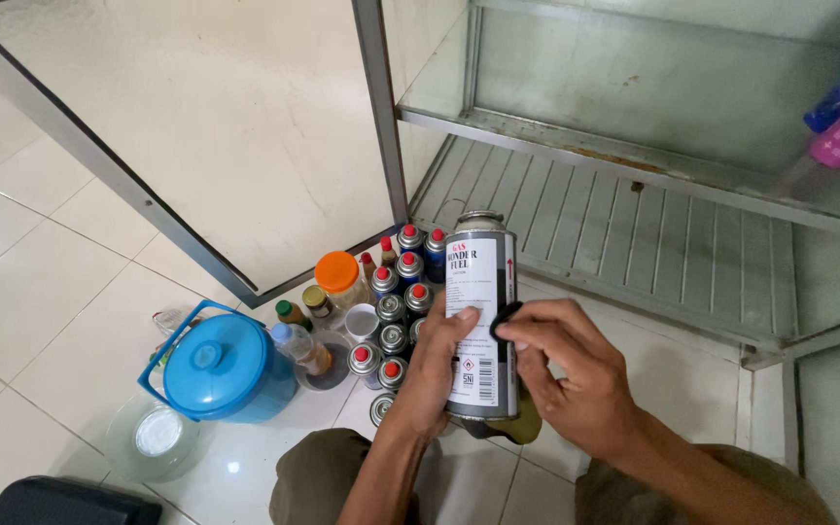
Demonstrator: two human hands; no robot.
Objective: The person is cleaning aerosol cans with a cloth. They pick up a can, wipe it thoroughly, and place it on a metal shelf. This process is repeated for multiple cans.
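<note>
Grey gas canister (479,292), base hidden behind hands.

I see a grey gas can (479,321) held upright in front of the open cabinet, white label facing me, its top valve bare. A small black cap (505,319) is pinched against its side, near the label's edge.

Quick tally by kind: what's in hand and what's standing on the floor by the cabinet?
Gas canister held in left hand and right hand: 1
Gas canisters on floor: about 12
Blue lidded container: 1
Orange-lidded jar: 1
Small bottles: about 3
Total: about 18
</note>
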